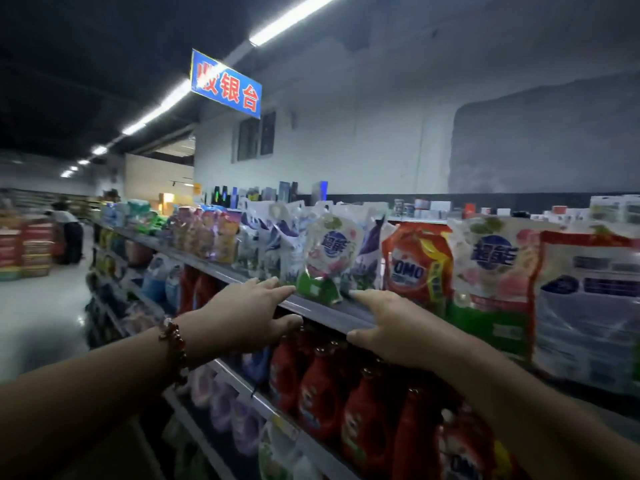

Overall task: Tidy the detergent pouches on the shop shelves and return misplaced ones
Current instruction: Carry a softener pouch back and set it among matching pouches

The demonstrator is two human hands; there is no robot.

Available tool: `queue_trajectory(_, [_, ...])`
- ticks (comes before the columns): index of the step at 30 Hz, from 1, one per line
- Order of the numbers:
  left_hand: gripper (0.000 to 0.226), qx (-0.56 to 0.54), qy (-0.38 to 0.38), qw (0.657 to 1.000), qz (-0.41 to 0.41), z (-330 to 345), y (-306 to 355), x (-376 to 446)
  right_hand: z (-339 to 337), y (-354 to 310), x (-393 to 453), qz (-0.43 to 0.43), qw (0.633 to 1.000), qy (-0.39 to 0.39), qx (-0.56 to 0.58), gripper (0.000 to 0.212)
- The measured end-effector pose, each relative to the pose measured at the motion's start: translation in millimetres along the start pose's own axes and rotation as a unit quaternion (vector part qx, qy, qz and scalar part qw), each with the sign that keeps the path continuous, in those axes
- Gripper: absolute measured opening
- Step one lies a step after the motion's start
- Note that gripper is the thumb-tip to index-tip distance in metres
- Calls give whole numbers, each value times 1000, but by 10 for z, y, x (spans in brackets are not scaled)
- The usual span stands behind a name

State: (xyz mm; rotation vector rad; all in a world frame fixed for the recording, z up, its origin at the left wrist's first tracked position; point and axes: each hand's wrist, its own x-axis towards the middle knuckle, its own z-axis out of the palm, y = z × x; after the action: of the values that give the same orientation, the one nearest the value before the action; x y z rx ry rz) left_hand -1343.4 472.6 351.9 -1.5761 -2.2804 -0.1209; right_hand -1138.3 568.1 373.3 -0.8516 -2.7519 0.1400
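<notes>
Detergent pouches stand in a row on the top shelf (322,311). A white, pink and green pouch (327,259) stands between my hands, just beyond the fingertips. My left hand (251,313) reaches toward the shelf edge with straight fingers and holds nothing; a beaded bracelet is on its wrist. My right hand (384,325) is also at the shelf edge, fingers extended toward that pouch's base, holding nothing. A red OMO pouch (417,265) stands to the right, then a larger white and pink pouch (495,271).
Red detergent bottles (322,393) fill the shelf below, with purple pouches (221,400) lower left. A large white wrapped pack (588,306) stands at far right. A blue sign (227,85) hangs overhead. A person (69,237) stands in the aisle at far left.
</notes>
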Motion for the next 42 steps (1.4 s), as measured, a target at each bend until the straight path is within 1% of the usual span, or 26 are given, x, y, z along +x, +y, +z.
queue_trajectory(5, [72,31,-10,998,-50,170,-1148,225,305,-698,984,-55,998,23,2,73])
queue_trajectory(9, [72,18,-20,997,-73,326,-1782,410,579,-1042,1673,-78,997,13,5,76])
queue_trajectory(16, [71,-5,-42,993,-107,730,-2623,865,970,-1363,2853,-115,993,2,-6,78])
queue_trajectory(22, [71,22,-45,989,-142,1202,-3448,1442,1455,-1521,3962,-146,989,-6,1,79])
queue_trajectory(26, [71,41,-52,985,-161,1369,-3969,1977,1656,-1579,4771,-164,986,-13,26,80])
queue_trajectory(30, [69,35,-37,983,-174,1537,-4554,2414,1815,-1840,5644,-179,983,-15,35,80])
queue_trajectory(35, [68,-3,-25,980,-198,1852,-5395,2676,2117,-2510,6621,-202,979,-35,16,79])
queue_trajectory(37, [68,-10,-6,979,-202,2005,-5774,2781,2236,-2739,6969,-208,978,-33,2,78])
queue_trajectory(39, [68,-22,8,980,-198,2174,-6157,2909,2343,-2925,7294,-203,979,-33,-7,79])
queue_trajectory(42, [67,-42,16,984,-172,2457,-6724,3191,2541,-3125,7794,-177,984,-22,-7,80])
